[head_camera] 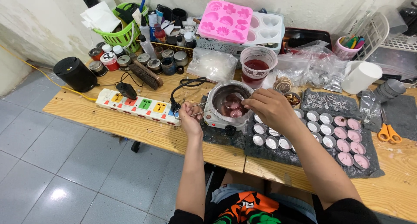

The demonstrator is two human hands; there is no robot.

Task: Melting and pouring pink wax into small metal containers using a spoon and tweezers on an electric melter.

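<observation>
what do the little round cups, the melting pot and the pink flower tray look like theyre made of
Small cups: thin bright metal, likely aluminium, going by the shiny silver rims. Melting pot, beneath the right hand: metal, dull grey sheen, with a wire handle in the left hand. Pink mould tray: probably silicone; matte, soft-edged, with moulded flower cavities, though it could be plastic.

The right hand (270, 107) covers part of the pot (226, 103), so what its fingertips pinch is too small to tell. The white rack (391, 35) at upper right runs off the frame, and the bench hides the person's knees.
</observation>
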